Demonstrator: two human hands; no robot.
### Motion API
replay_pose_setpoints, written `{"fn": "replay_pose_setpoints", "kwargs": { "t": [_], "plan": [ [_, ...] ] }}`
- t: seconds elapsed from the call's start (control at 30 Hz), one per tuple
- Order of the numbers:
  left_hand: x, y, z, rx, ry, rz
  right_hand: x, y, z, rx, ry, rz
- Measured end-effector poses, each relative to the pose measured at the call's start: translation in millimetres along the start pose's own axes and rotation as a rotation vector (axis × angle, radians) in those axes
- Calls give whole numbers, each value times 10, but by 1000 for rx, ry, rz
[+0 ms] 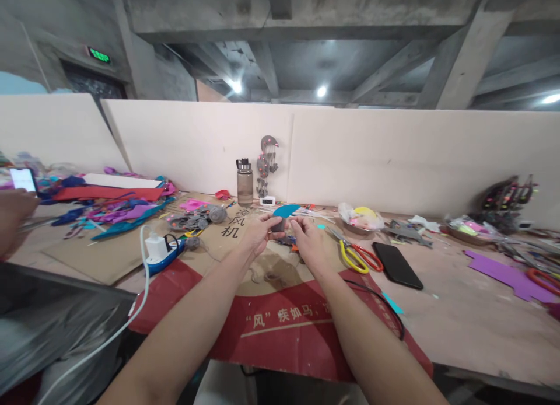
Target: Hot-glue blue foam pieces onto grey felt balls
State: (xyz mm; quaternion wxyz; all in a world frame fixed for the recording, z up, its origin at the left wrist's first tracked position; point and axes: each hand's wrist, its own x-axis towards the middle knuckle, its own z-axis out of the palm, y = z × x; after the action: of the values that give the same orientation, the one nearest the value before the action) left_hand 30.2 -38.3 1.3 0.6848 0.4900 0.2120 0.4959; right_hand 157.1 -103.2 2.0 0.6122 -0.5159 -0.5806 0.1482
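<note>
Both my hands meet over the middle of the table. My left hand (pixel 259 232) pinches a small grey felt piece (pixel 278 224) with a teal leaf-shaped piece (pixel 285 210) sticking up above it. My right hand (pixel 310 238) is closed beside it, its fingertips at the same grey piece. Under my forearms lies a red and tan cardboard sheet (pixel 284 326) with printed characters.
Yellow and red scissors (pixel 356 256) and a black phone (pixel 397 265) lie right of my hands. A bottle (pixel 244 181), a grey hanging ornament (pixel 266 163), felt scraps (pixel 114 209), a power strip with charger (pixel 161 252) and purple foam (pixel 510 273) surround them. Another person's hand (pixel 13 218) is at far left.
</note>
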Motion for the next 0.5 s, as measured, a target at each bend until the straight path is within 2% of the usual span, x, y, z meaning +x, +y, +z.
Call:
{"fn": "replay_pose_setpoints", "kwargs": {
  "t": [0.13,0.23,0.3,0.4,0.43,0.47,0.5],
  "plan": [
    [83,28,-134,-35,129,111,24,74,16,-24,-39,53],
    [134,83,-243,-54,143,160,8,91,22,-44,-185,131],
    [163,126,-312,-67,162,171,-17,82,-2,-53,-368,144],
    [207,187,-416,-114,220,192,-24,70,-95,-83,-731,107],
    [221,205,-448,-131,247,200,-8,76,-140,-116,-792,100],
    [233,220,-475,-148,271,209,19,89,-187,-169,-787,101],
    [243,231,-497,-163,289,216,54,111,-235,-247,-714,108]
  ]
}}
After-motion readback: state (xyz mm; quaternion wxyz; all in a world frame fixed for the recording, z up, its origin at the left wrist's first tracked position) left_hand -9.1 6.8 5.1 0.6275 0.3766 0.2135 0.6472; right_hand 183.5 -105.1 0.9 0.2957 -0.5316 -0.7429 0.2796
